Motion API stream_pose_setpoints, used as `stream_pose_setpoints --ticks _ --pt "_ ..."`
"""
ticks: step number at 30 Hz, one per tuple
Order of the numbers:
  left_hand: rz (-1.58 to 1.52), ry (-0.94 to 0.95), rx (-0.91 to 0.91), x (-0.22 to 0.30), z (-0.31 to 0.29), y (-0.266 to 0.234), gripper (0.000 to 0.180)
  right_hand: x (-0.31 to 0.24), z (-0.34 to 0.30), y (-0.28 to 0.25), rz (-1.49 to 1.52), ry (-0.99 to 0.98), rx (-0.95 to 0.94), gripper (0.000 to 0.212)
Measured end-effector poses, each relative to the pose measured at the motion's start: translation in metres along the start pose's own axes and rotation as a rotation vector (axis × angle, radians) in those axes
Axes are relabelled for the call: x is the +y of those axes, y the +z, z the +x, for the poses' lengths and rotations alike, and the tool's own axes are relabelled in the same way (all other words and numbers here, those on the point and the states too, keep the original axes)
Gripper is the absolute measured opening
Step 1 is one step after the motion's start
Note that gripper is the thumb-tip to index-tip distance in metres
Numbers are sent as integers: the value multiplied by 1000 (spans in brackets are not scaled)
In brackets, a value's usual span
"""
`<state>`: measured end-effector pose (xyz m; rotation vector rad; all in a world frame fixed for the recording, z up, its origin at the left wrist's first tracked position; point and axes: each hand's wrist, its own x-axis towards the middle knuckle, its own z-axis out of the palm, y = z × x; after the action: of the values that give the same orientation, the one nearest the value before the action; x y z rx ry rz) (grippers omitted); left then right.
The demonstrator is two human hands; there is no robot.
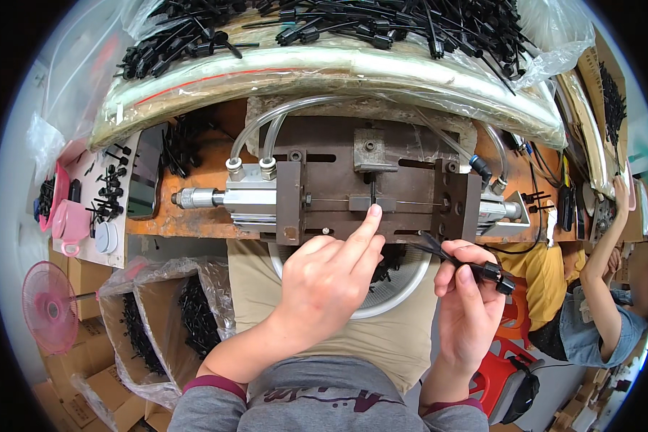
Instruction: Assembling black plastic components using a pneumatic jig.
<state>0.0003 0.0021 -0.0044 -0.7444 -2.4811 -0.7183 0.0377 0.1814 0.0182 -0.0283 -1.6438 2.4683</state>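
My left hand (327, 270) reaches over the front of a brown metal fixture (290, 201), its index finger stretched out and the other fingers loosely bent. That fingertip touches the lower end of a thin black stem (373, 189) standing in the small dark block (360, 204) at the fixture's middle. Nothing shows held in this hand. To the right of the fixture, my right hand (471, 295) is closed around several black plastic parts with thin stems and ribbed knobs (491, 272); their stems point left. Beneath my left hand, a white round basket (403, 299) with black parts is partly hidden.
Silver air cylinders (250, 205) with clear hoses flank the fixture. Black stemmed parts (367, 29) heap on a plastic-covered ledge behind. Plastic-lined boxes (162, 288) and a pink fan (50, 306) stand left. Another person (608, 317) sits at right, beside a red stool (500, 374).
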Motion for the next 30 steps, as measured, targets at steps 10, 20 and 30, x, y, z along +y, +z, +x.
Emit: stream_pose_setpoints --ticks 10,20,30 --pt "0 -20 -41 0 1 -4 32 8 -5 10 47 -39 111 24" --pt "-388 119 129 20 -12 -8 43 31 -21 37 131 61 -101 23" --pt "-335 -19 -24 10 -18 -21 43 36 -12 14 -234 -192 -9 20"
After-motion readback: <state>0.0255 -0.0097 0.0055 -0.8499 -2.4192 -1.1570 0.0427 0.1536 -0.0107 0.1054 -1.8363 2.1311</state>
